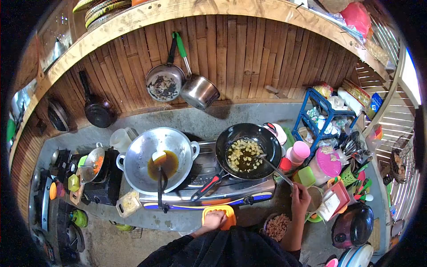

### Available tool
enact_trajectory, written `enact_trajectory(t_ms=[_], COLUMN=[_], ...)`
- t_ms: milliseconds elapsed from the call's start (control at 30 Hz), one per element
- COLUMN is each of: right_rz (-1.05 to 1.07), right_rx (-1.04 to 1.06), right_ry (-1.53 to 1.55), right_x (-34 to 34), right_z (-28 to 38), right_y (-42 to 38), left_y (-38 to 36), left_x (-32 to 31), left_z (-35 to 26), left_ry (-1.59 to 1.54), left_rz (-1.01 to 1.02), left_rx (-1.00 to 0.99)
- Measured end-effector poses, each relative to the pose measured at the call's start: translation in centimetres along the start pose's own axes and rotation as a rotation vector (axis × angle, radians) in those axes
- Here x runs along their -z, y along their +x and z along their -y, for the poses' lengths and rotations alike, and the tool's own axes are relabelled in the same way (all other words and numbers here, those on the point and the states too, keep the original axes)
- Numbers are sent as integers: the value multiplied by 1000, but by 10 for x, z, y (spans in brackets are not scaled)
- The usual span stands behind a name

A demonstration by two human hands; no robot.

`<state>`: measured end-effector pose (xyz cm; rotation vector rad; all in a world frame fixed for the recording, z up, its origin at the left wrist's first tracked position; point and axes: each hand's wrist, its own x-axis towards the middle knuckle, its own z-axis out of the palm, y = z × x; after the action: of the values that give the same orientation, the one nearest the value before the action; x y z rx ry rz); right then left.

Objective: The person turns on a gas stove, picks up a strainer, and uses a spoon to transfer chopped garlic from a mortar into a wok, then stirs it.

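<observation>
My right hand (301,198) is closed round the handle of a long metal spatula (282,172). The spatula's far end dips into a black frying pan (272,138) holding pale sliced pieces (242,153) in dark oil. Down at the counter's front edge, my left hand (215,219) is closed at the rim of a yellow plastic container (229,213); its fingers are partly hidden. The pan stands on the right burner of a gas stove (209,200), its red and black handle pointing toward me.
On the left burner sits a big aluminium wok (138,151) with brown liquid and a ladle (160,178). A bowl of reddish-brown food (278,226) is beside my right forearm. Jars, a blue rack (329,113) and a rice cooker (353,226) crowd the right side.
</observation>
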<state>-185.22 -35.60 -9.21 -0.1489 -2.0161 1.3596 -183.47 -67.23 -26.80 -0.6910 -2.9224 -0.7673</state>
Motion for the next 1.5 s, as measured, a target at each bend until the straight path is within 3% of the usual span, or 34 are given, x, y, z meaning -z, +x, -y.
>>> enact_trajectory(t_ms=[133,200,267,333,700,933,1000,1067,1167,1500], right_rz=[100,164,202,347,453,163,47,7,-80,-24], right_rx=[-53,-236,-229,-356,-338,-339,-199,-247,-124,-48], right_ry=[-24,77,67,78,156,207,144,191,175,-24], right_x=[-13,-25,-32,-34,-28,4,13,21,30,21], right_z=[-24,-20,-21,-15,-26,4,5,18,21,15], right_y=[-4,-7,-8,-10,-11,1,3,3,1,1], left_y=[0,0,0,0,-1,1,2,2,1,-1], left_x=[-4,-7,-6,-6,-4,2,2,4,-1,-14], left_z=[-1,1,1,2,-3,-5,-4,-5,-3,7], left_ry=[44,55,22,41,62,46,62,53,65,68], left_rz=[-82,-97,-83,-87,-111,-87,-66,-73,-82,-132], left_rx=[-11,-14,-24,-35,-15,-23,-31,-39,-36,-89])
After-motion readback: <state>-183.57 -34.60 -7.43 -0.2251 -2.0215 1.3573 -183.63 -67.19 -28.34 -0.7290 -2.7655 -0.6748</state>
